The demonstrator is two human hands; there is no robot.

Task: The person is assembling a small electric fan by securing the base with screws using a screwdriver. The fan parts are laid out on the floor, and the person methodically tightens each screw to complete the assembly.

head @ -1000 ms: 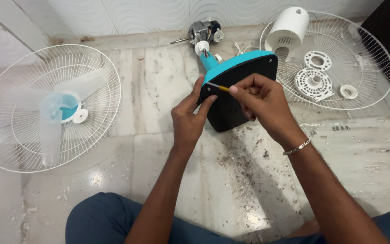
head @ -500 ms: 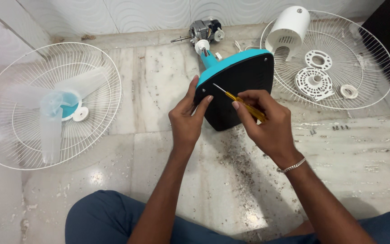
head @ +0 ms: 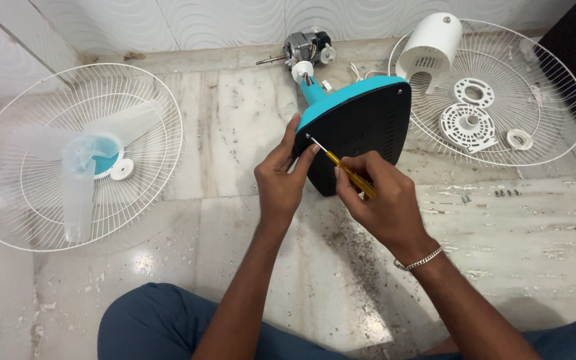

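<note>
Yellow-handled screwdriver (head: 343, 169), pinched in the right hand (head: 375, 200), sits at a screw on the fan base (head: 361, 130), left hand (head: 280, 180) gripping its edge; turning likely follows.

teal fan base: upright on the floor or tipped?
Tipped. The teal fan base with black underside faces the camera, steadied by the left hand; the right hand holds a yellow-handled screwdriver against it.

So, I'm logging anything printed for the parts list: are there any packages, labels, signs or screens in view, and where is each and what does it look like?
None that can be made out: no package, sign or screen.
The black underside of the fan base, held by the left hand, shows only a faint mark too blurred to tell.
The right hand holds a yellow-handled screwdriver, which shows no label.
</note>
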